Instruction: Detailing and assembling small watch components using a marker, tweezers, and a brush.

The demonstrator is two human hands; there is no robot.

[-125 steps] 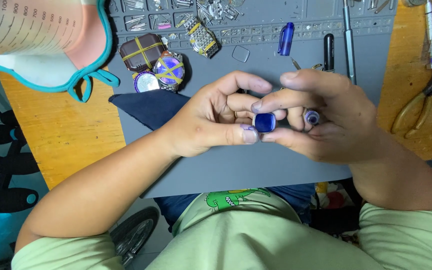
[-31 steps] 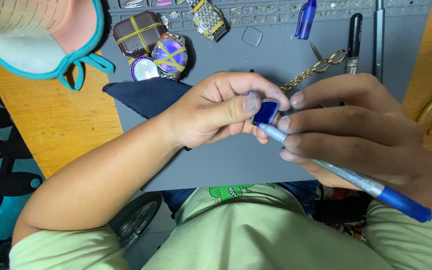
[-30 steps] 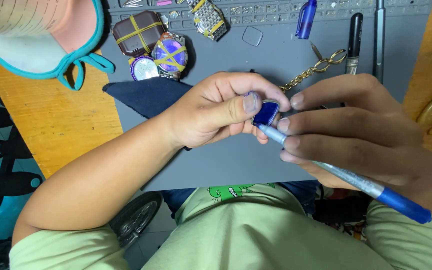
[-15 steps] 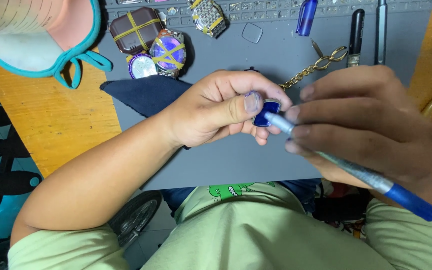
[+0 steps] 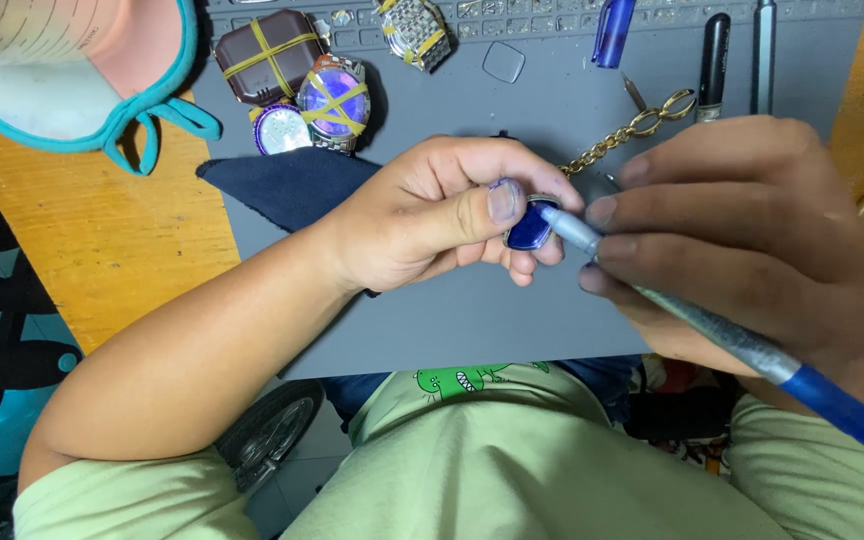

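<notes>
Small blue case [image 5: 530, 226] pinched over the grey mat [image 5: 472, 310], just in front of the dark cloth [image 5: 282, 185]. Left hand [image 5: 432, 225] closed on it, thumb across the top. Pen-like tool [image 5: 712, 325] gripped in the curled right hand [image 5: 752, 240], long axis slanting down to the right, tip touching the case's right edge.
</notes>
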